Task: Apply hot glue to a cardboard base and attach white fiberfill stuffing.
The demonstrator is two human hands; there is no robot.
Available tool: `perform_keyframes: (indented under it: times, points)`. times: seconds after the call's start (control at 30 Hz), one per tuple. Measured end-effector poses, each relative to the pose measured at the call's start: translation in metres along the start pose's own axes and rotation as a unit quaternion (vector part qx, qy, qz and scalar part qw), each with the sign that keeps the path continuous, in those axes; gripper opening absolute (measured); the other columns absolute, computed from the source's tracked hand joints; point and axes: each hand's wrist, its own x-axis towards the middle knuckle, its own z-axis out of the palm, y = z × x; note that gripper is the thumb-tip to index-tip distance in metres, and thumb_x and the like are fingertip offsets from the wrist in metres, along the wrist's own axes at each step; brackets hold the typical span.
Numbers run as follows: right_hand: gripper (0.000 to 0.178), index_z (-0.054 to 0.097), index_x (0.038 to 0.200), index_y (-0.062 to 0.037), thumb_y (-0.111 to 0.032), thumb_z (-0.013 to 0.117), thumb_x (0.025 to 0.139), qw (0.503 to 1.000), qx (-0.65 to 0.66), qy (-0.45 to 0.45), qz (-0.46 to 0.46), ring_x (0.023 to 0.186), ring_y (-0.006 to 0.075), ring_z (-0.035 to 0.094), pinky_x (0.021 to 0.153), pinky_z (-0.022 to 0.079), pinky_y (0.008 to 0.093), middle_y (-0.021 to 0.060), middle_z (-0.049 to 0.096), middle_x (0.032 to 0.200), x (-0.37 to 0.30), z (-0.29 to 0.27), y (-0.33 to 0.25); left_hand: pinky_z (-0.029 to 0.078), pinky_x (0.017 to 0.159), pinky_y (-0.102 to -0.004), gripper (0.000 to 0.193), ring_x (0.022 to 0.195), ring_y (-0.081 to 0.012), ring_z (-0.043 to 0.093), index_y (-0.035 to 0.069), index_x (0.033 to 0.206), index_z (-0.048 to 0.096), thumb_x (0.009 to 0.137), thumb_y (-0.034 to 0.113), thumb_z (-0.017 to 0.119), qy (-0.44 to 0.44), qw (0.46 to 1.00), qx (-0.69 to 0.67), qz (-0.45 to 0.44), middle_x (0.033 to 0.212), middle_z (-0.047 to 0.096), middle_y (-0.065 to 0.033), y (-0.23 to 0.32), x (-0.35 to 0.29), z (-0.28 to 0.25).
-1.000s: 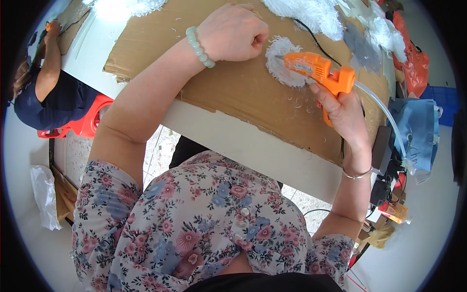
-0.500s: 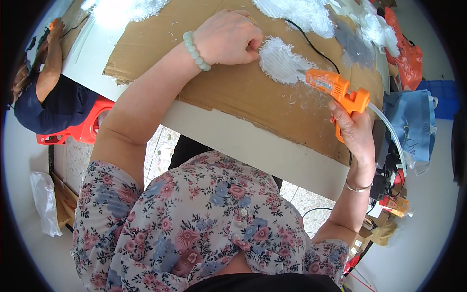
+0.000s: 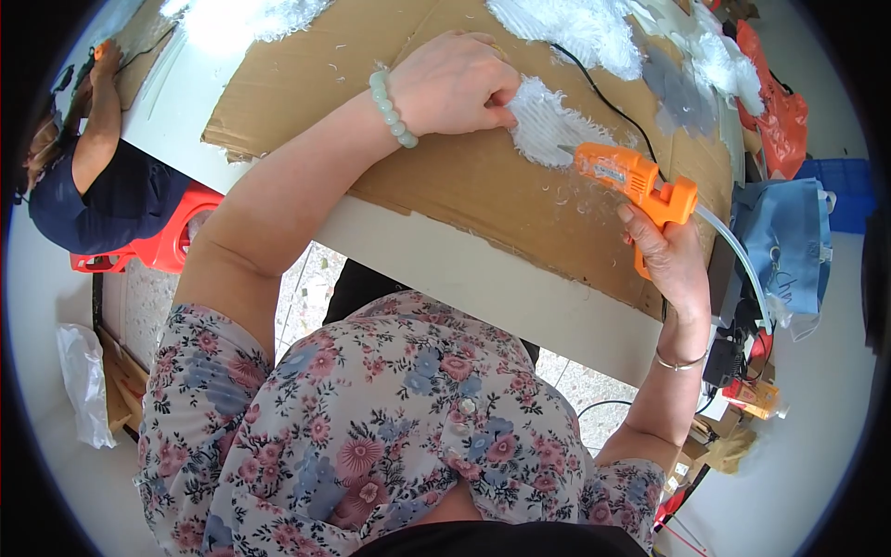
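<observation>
My right hand (image 3: 670, 251) grips an orange hot glue gun (image 3: 620, 174) by its handle, and a clear glue stick (image 3: 729, 241) trails from its back. The gun's nozzle touches or hovers just over the near edge of a white fringed fabric piece (image 3: 549, 119); I cannot tell which. My left hand (image 3: 461, 85), with pale green beads at the wrist, pinches the left edge of that fabric. Beneath both lies a brown cardboard sheet (image 3: 436, 186) on a white table (image 3: 464, 258).
More white fringed pieces (image 3: 580, 37) lie along the far side, beside grey flat pieces (image 3: 682, 93). A black cord (image 3: 603, 88) crosses the cardboard. Right of the table hangs a blue bag (image 3: 781, 241), below a red plastic bag (image 3: 775, 107). Another person (image 3: 79, 200) sits at far left.
My left hand has shifted slightly right and nearer with the fabric piece. The glue gun has moved a little left and nearer, its nozzle now at the fabric's near edge.
</observation>
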Motion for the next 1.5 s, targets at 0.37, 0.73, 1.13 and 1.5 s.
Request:
perform_keyframes:
  times: [0.37,0.73,1.13,1.5]
  points:
    - [0.029,0.053,0.101,-0.0014,-0.020,0.065,0.083,0.999,0.032,-0.031,0.005,0.067,0.0097,0.052,0.062,0.044,0.0240,0.0006,0.055,0.082,-0.016,-0.005,0.000,0.043,0.080,-0.0347,0.009,0.074,-0.0265,0.055,0.004,0.073,0.062,0.075,0.013,0.060,0.049,0.997,-0.046,0.039,0.070,0.059,-0.0091,0.001,0.003,0.013]
    - [0.030,0.053,0.100,-0.0016,-0.021,0.066,0.082,0.997,0.076,-0.024,0.012,0.067,0.0103,0.053,0.063,0.044,0.0243,0.0013,0.056,0.079,-0.020,-0.001,0.005,0.042,0.081,-0.0349,0.007,0.081,-0.0231,0.052,0.008,0.074,0.059,0.073,0.012,0.064,0.001,0.990,-0.061,0.130,0.079,0.054,-0.0025,0.020,-0.002,0.008]
    - [0.030,0.055,0.099,-0.0023,-0.026,0.064,0.083,1.000,0.012,-0.015,0.010,0.066,0.0088,0.051,0.062,0.041,0.0233,-0.0005,0.054,0.076,-0.001,0.001,0.007,0.039,0.079,-0.0367,0.005,0.087,-0.0241,0.052,0.009,0.069,0.055,0.072,0.008,0.059,0.018,0.998,-0.054,0.023,0.078,0.057,-0.0020,0.023,0.004,0.026]
    - [0.032,0.055,0.101,-0.0045,-0.031,0.061,0.085,0.985,0.162,0.061,-0.030,0.066,0.0098,0.052,0.060,0.040,0.0236,0.0002,0.054,0.074,0.003,-0.004,0.016,0.042,0.074,-0.0347,0.006,0.075,-0.0256,0.054,0.011,0.077,0.060,0.075,0.009,0.055,0.108,0.978,-0.177,-0.037,0.071,0.059,-0.0051,0.010,0.007,0.030]
